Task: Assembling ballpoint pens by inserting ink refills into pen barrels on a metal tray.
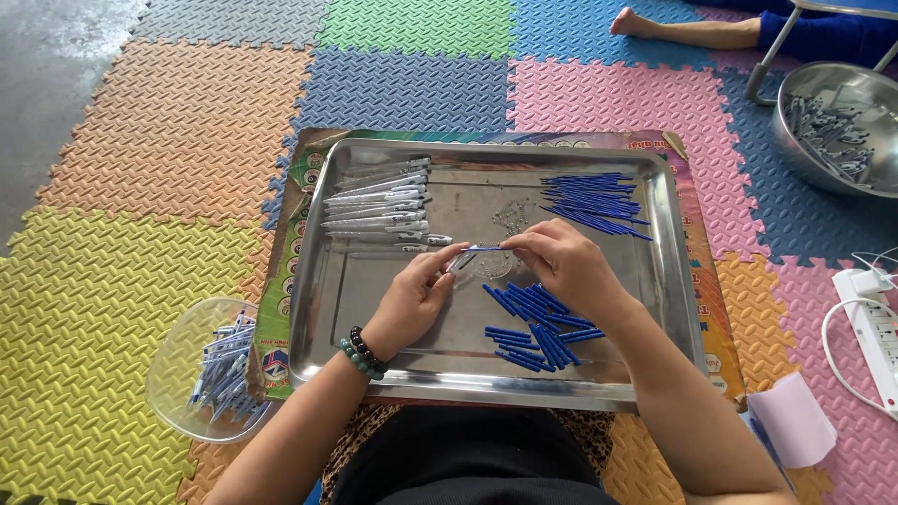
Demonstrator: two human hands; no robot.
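Observation:
A steel tray point(374, 374) lies on a printed cardboard sheet in front of me. My left hand point(416, 295), with bead bracelets at the wrist, and my right hand point(561, 262) meet over the tray's middle, pinching a thin blue-and-white pen part point(482, 249) between their fingertips. White pen barrels point(379, 206) lie in a row at the tray's upper left. Blue refills point(594, 201) are heaped at the upper right. Short blue pieces point(538, 323) lie under my right wrist. A small cluster of tiny springs point(510, 217) sits just beyond my fingers.
A clear plastic bowl point(178, 374) with finished pens sits at the tray's left. A steel bowl point(832, 122) of pen parts stands at the far right, beside another person's leg point(692, 30). A white power strip point(875, 327) and a paper sheet point(790, 421) lie at the right on foam mats.

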